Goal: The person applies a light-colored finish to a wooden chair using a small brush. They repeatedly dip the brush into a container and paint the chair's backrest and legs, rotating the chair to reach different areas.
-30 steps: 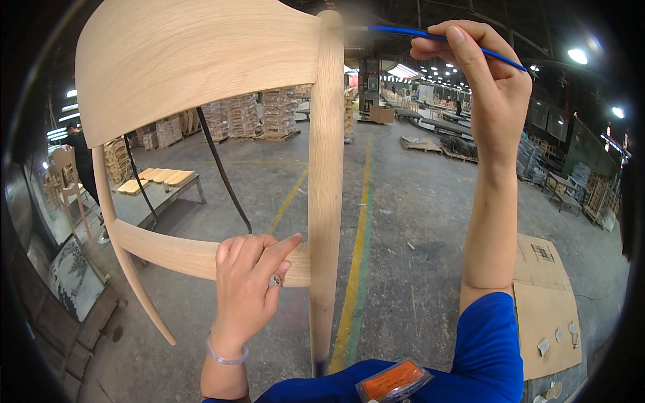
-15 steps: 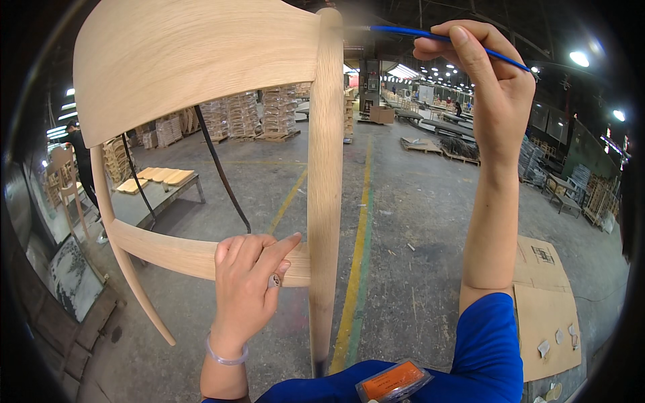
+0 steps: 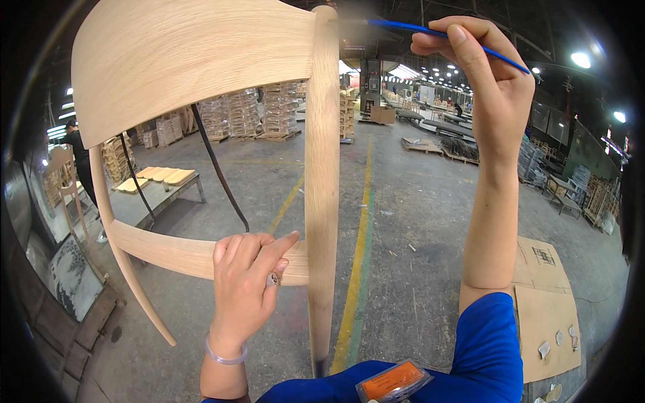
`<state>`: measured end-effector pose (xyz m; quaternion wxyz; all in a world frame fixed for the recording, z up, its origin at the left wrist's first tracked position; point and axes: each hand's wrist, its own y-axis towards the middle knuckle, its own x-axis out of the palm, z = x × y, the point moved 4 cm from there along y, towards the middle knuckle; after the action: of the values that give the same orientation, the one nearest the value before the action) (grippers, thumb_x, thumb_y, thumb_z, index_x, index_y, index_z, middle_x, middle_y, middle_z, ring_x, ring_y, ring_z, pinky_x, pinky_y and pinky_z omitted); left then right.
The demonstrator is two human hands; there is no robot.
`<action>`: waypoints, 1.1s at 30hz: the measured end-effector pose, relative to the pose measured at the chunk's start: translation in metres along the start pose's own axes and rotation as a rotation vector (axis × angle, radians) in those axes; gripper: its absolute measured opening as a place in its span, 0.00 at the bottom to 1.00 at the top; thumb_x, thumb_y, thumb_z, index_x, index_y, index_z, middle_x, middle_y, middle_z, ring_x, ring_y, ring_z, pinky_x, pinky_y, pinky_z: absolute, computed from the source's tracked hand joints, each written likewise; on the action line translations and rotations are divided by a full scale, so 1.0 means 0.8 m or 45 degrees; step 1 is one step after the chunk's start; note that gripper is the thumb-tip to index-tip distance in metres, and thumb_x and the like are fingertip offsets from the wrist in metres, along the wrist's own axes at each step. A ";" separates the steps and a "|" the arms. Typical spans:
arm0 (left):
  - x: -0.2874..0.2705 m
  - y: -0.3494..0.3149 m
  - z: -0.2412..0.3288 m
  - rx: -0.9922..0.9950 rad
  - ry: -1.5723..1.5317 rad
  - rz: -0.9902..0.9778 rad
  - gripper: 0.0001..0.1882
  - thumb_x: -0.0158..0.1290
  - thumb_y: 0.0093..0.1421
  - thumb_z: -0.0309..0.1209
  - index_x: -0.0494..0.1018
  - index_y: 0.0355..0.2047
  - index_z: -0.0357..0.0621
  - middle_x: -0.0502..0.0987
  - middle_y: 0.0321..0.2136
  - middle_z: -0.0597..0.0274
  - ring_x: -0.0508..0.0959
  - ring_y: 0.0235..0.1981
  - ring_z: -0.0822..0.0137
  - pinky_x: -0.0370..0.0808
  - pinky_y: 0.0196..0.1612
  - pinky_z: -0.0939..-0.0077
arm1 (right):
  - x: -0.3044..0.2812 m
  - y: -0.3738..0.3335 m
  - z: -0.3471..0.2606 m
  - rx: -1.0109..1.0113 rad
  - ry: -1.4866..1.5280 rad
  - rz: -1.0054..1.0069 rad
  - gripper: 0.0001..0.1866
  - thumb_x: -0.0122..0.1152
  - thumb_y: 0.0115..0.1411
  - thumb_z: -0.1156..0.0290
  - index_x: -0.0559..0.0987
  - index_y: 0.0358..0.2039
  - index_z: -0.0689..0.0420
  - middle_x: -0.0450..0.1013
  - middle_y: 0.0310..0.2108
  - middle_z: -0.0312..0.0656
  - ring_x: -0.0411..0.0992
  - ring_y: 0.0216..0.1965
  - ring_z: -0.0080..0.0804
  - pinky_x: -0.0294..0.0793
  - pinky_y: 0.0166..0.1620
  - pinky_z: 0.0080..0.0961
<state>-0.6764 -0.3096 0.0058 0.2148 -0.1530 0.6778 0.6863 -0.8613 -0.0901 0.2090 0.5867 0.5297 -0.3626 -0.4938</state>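
Observation:
A bare pale-wood chair frame fills the left half of the view, with a broad curved backrest (image 3: 195, 60) at the top. My left hand (image 3: 245, 285) holds the lower rail (image 3: 164, 248), its index finger stretched toward the right-hand post (image 3: 322, 174). Part of the rail is hidden behind that hand. High on the right, my right hand (image 3: 497, 84) pinches a thin blue paintbrush (image 3: 406, 26). The brush points left at the post's upper end; its tip is blurred, so I cannot tell whether it touches the wood.
Black bent rods (image 3: 218, 168) show behind the frame. Beyond lie a low table (image 3: 185, 195) with yellowish wooden panels, wrapped stacks (image 3: 279, 111) on pallets and a person (image 3: 80, 158) in dark clothes. Flattened cardboard (image 3: 547, 322) lies at the lower right. A yellow-green line (image 3: 356, 269) crosses the floor.
The chair's right-hand post and backrest have shifted slightly left in view. Both hands stay nearly in place, with the brush still at the post's top.

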 end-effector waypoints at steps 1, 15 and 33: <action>0.000 0.000 -0.001 -0.006 0.001 -0.004 0.15 0.51 0.69 0.30 0.83 0.51 0.45 0.76 0.35 0.60 0.73 0.39 0.58 0.63 0.50 0.61 | 0.001 -0.001 -0.001 -0.026 -0.021 -0.015 0.13 0.60 0.72 0.70 0.83 0.47 0.69 0.84 0.39 0.53 0.85 0.43 0.40 0.84 0.53 0.35; -0.007 0.001 -0.017 -0.014 0.022 0.009 0.16 0.51 0.67 0.28 0.82 0.51 0.45 0.76 0.36 0.60 0.74 0.40 0.58 0.63 0.51 0.61 | 0.026 -0.007 0.004 0.014 0.006 -0.048 0.12 0.61 0.71 0.73 0.82 0.48 0.69 0.83 0.43 0.52 0.84 0.47 0.40 0.82 0.54 0.31; -0.007 0.004 -0.032 -0.028 0.051 0.010 0.15 0.50 0.69 0.30 0.82 0.51 0.45 0.75 0.35 0.59 0.74 0.39 0.58 0.64 0.50 0.61 | 0.055 -0.004 0.016 0.023 0.069 -0.068 0.10 0.61 0.72 0.75 0.83 0.48 0.69 0.83 0.43 0.51 0.84 0.48 0.39 0.82 0.56 0.32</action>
<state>-0.6754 -0.3354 0.0102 0.1969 -0.1666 0.6750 0.6913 -0.8635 -0.1358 0.2038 0.5781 0.5577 -0.3366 -0.4914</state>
